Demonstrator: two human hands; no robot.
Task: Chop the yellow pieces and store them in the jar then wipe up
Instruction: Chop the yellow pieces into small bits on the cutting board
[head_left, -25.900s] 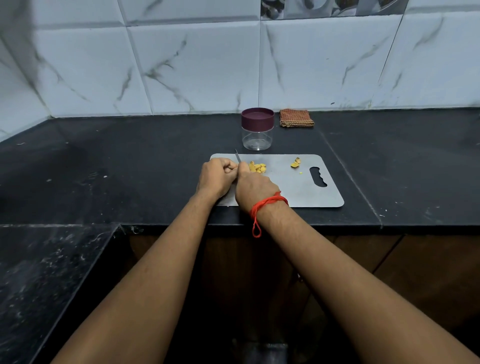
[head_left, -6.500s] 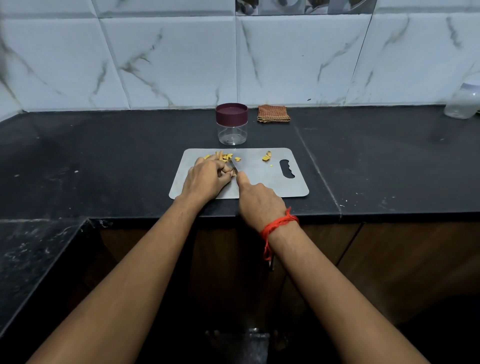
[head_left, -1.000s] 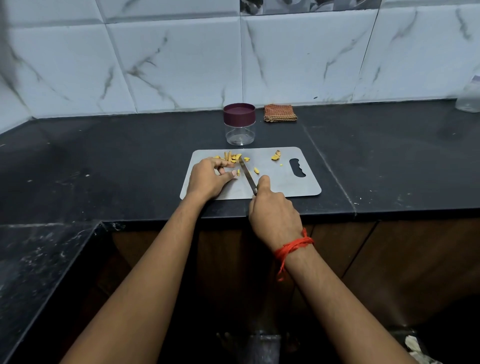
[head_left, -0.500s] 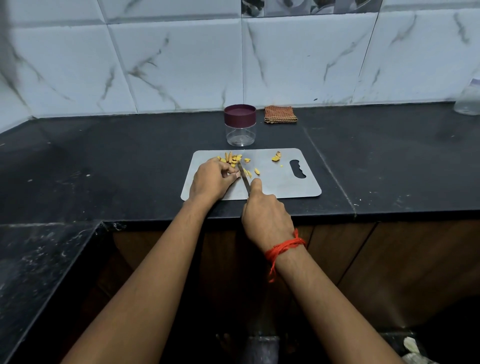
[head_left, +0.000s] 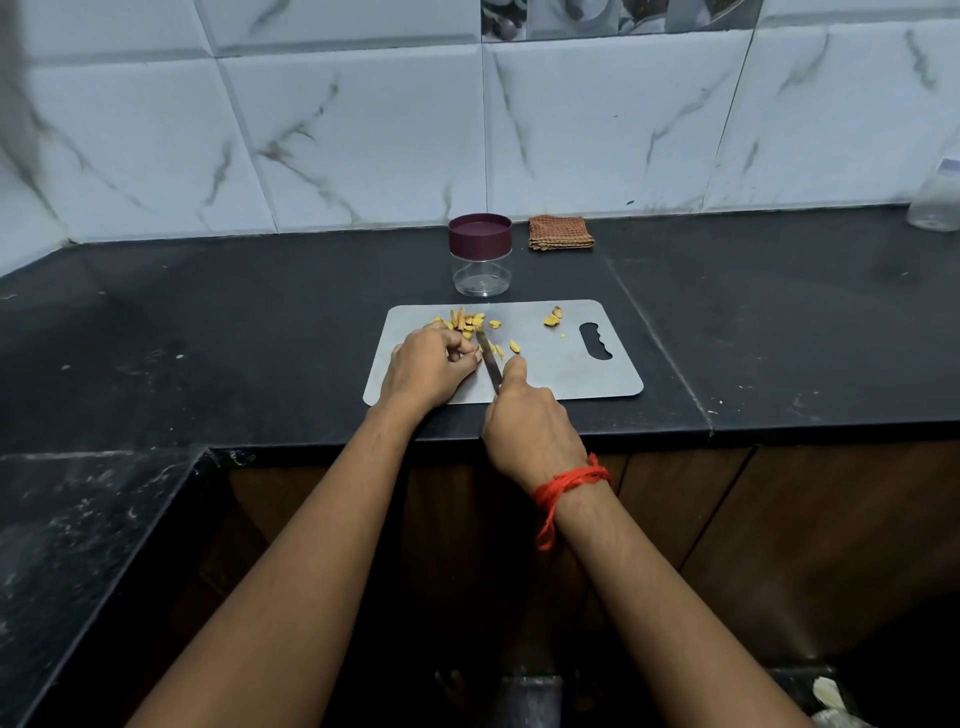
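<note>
Your right hand gripped the knife; your left hand curled beside its blade, grasp unclear, on the cutting board by the edge of the counter.

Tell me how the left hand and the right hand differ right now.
The right hand grips the knife; the left hand holds no tool, its fingers curled beside the blade. The right wrist wears a red thread; the left wrist is bare. The left hand lies on the cutting board, while the right hand sits mostly over its near edge. Both work by the yellow pieces.
</note>
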